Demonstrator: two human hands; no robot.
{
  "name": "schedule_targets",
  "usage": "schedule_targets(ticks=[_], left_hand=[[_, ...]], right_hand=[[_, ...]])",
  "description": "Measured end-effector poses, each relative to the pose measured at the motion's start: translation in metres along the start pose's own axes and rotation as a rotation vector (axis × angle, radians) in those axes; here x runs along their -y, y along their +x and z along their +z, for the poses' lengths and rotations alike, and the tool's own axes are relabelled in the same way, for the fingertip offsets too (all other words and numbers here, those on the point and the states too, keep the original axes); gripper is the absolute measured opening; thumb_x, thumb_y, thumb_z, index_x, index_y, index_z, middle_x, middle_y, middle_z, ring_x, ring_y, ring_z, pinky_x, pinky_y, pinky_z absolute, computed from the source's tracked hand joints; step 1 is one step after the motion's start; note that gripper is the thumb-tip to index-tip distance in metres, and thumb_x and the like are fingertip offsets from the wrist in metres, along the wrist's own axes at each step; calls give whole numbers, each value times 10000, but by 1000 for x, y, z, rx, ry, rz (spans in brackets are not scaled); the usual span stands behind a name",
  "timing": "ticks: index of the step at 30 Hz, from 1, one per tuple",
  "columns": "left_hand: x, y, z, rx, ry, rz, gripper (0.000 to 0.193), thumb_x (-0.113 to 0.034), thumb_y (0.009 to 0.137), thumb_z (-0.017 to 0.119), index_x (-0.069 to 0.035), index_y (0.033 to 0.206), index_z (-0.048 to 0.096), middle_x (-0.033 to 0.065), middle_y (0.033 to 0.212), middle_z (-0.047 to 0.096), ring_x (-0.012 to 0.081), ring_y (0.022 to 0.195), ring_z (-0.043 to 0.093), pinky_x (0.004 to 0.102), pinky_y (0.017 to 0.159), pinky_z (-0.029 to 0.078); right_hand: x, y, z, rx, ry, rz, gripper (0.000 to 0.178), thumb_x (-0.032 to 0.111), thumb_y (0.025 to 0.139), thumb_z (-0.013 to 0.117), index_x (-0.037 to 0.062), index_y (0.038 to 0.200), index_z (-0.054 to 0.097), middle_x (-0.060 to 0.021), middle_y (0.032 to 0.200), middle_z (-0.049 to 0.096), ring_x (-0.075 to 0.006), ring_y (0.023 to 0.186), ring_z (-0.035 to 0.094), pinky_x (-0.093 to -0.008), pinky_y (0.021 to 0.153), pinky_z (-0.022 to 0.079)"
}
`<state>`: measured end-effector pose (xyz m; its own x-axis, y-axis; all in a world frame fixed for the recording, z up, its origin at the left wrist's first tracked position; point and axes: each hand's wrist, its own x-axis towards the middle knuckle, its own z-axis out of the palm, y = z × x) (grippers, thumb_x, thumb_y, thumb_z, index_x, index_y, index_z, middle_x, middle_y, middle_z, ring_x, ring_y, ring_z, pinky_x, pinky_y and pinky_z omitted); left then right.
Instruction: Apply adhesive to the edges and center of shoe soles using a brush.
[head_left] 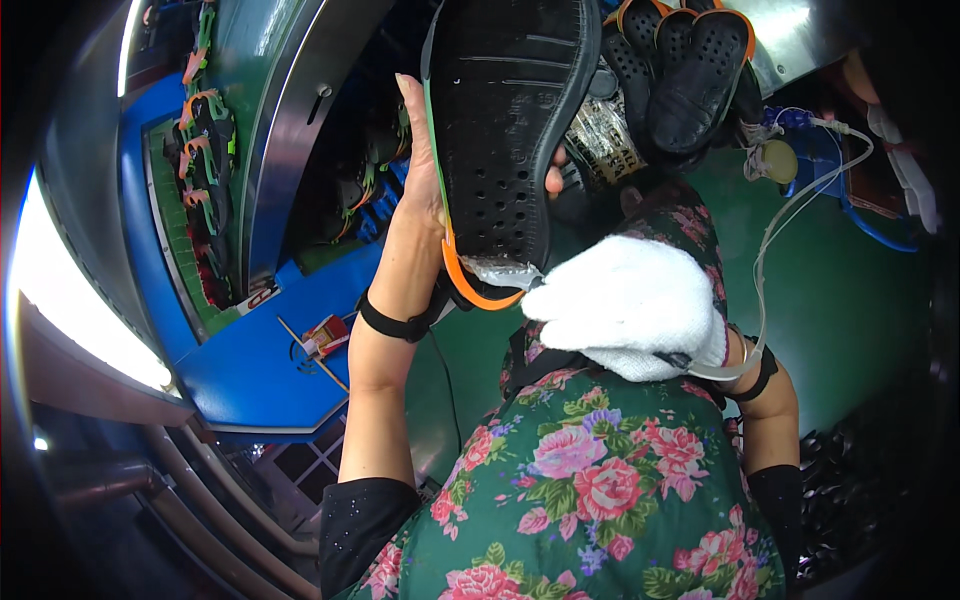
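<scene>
A large black shoe sole [495,120] with an orange and green edge stands upright before me, its perforated end lowest. My left hand [424,165] is bare and closed around it; the thumb lies along the left edge and fingertips show at the right. On the low end is a glossy clear-whitish patch [497,270]. My right hand [628,305], in a white knit glove, is closed beside that end. A small dark tip pokes from its fingers at the sole, but the rest of what it holds is hidden. A clear tube [765,270] runs from the glove's wrist.
Several black soles with orange rims [690,90] are stacked at the upper right, beside a pale round cup [775,160]. At left, a blue table [250,375] bears a red and yellow box [325,337]. More soles [205,180] line a green belt behind a curved metal housing [275,150].
</scene>
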<state>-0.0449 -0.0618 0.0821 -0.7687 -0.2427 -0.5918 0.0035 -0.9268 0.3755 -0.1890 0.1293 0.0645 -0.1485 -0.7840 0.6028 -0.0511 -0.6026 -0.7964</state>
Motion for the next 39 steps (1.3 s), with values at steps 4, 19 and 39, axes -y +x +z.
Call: schedule_targets(ticks=[4,19,39], left_hand=[[1,2,0,7,-5,4,1243,-978,725,295,42,1405,499,339,1050,663,434,848,732,495,747,640],[-4,17,-4,240,68,148,1191,-957,760,267,18,1400,506,297,1025,681,388,832,743,486,755,643],[-6,12,26,19,360,96,767,-679,891,627,50,1130,638,124,851,689,188,630,717,291,570,634]], right_hand=[[-3,4,-6,-23,-18,7,313,19,707,807,116,1004,783,-75,990,768,-250,858,730,-327,730,588],[-3,17,-12,1,3,200,221,-24,721,785,48,930,775,-127,986,766,-259,861,737,-342,737,574],[-7,-4,-8,-30,-44,419,123,-41,723,787,65,744,728,-153,867,744,-287,820,718,-356,744,572]])
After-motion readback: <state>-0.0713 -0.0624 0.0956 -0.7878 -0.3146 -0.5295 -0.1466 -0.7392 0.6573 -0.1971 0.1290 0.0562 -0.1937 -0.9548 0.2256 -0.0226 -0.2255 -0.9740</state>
